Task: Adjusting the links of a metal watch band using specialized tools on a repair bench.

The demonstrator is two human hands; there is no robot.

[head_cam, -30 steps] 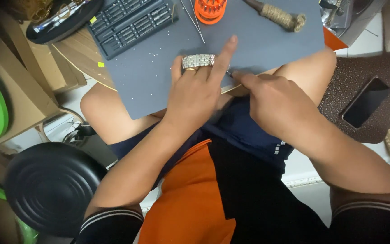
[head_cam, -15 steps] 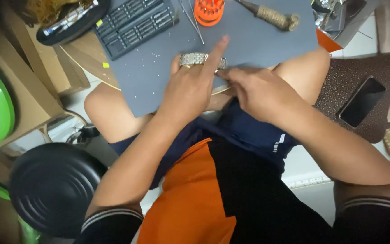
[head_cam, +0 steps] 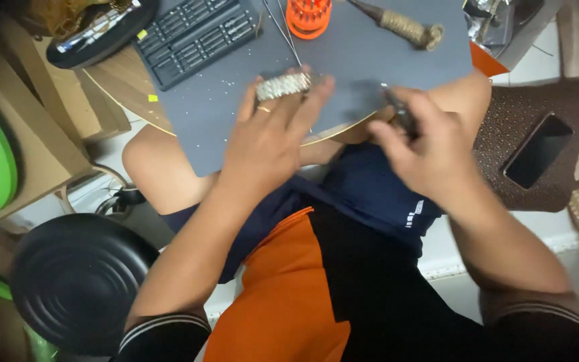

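Grey matting is covering the small worktop [head_cam: 236, 121] resting across the person's lap, with a dark bit tray [head_cam: 196, 37] and an orange holder [head_cam: 308, 15] lying at its far edge. Compared with a moment ago, the left hand [head_cam: 269, 134] is curling over the sparkling silver band [head_cam: 283, 86], pinning it to the mat, index finger no longer pointing. Meanwhile the right hand [head_cam: 423, 147] is pulling away from it, gripping a thin dark tool [head_cam: 400, 110] (tip blurred), so the two hands are now working apart.

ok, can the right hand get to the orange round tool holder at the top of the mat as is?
Probably not straight away. The right hand already grips a small dark tool. The grey mat between it and the orange holder lies bare, so the path is free, but the fingers are occupied.
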